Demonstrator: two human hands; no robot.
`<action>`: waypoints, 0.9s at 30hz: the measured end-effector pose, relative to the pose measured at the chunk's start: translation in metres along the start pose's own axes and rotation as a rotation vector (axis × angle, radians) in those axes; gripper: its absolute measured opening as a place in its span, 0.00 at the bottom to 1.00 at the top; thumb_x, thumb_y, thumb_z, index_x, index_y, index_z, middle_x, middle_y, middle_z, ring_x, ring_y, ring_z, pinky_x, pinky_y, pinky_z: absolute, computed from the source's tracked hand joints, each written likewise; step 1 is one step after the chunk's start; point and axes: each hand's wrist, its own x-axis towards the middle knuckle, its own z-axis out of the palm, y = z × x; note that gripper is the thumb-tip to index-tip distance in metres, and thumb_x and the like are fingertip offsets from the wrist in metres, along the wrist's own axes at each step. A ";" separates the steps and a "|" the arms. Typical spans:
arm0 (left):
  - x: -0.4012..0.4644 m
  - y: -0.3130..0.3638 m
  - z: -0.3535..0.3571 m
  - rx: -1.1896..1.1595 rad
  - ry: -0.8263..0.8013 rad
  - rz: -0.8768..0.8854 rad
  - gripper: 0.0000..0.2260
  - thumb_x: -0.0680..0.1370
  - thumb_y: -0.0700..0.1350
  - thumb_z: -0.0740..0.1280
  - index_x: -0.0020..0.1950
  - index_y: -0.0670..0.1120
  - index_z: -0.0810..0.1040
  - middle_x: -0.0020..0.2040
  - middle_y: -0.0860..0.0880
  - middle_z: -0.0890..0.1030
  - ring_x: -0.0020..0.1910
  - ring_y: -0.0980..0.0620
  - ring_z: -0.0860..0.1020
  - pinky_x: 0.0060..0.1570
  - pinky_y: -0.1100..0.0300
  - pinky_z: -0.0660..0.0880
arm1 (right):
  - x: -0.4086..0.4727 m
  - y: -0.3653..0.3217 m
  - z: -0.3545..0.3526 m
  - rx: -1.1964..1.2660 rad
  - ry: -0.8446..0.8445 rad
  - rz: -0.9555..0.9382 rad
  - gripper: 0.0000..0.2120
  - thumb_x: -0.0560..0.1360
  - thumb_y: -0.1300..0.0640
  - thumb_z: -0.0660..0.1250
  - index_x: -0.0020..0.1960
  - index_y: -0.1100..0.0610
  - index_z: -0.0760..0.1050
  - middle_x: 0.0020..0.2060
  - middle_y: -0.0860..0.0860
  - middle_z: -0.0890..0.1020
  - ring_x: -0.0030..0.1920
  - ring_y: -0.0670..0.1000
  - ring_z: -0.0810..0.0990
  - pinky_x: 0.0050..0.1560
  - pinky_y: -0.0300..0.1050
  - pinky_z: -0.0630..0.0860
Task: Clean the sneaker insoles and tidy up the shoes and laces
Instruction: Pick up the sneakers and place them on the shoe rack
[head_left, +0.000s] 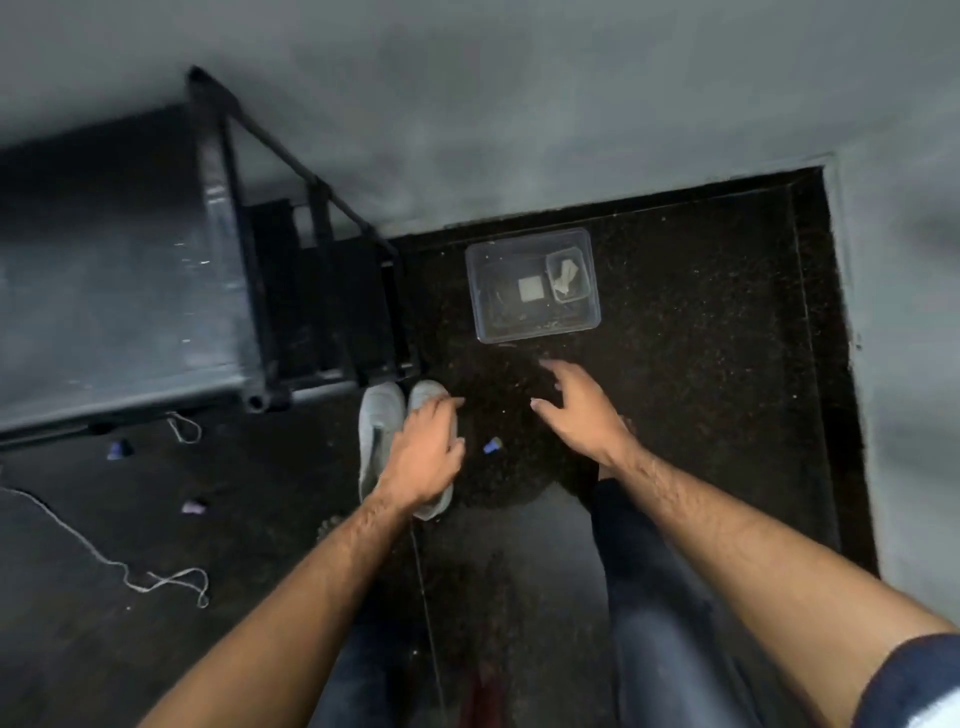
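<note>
Head view: left hand (423, 457) over sneakers (382, 421), right hand (582, 410) apart.

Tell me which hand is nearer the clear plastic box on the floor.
Right. The right hand hovers open just below the clear plastic box; the left hand is farther away, over the pale sneakers.

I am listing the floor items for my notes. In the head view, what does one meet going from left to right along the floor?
Long lace → purple piece → pair of sneakers → left hand → small blue piece → right hand, open and holding nothing.
</note>
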 end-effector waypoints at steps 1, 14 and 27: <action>-0.013 -0.015 -0.004 0.009 -0.010 0.017 0.25 0.79 0.45 0.64 0.76 0.46 0.65 0.76 0.45 0.68 0.74 0.43 0.67 0.69 0.44 0.68 | -0.010 -0.008 0.015 -0.005 0.006 0.014 0.29 0.78 0.55 0.71 0.77 0.57 0.67 0.72 0.56 0.72 0.71 0.56 0.74 0.73 0.51 0.69; -0.129 -0.211 -0.021 -0.100 -0.152 -0.014 0.21 0.81 0.41 0.65 0.74 0.44 0.69 0.70 0.42 0.72 0.70 0.45 0.70 0.66 0.59 0.65 | -0.112 -0.083 0.246 0.083 0.026 0.201 0.25 0.75 0.56 0.69 0.72 0.54 0.71 0.65 0.56 0.76 0.66 0.57 0.77 0.68 0.54 0.74; -0.033 -0.302 0.073 0.059 -0.146 -0.051 0.25 0.79 0.42 0.68 0.75 0.42 0.68 0.69 0.39 0.74 0.68 0.42 0.73 0.66 0.52 0.70 | -0.031 -0.035 0.396 0.176 0.090 0.222 0.31 0.77 0.56 0.70 0.77 0.58 0.65 0.72 0.58 0.72 0.71 0.58 0.72 0.71 0.54 0.71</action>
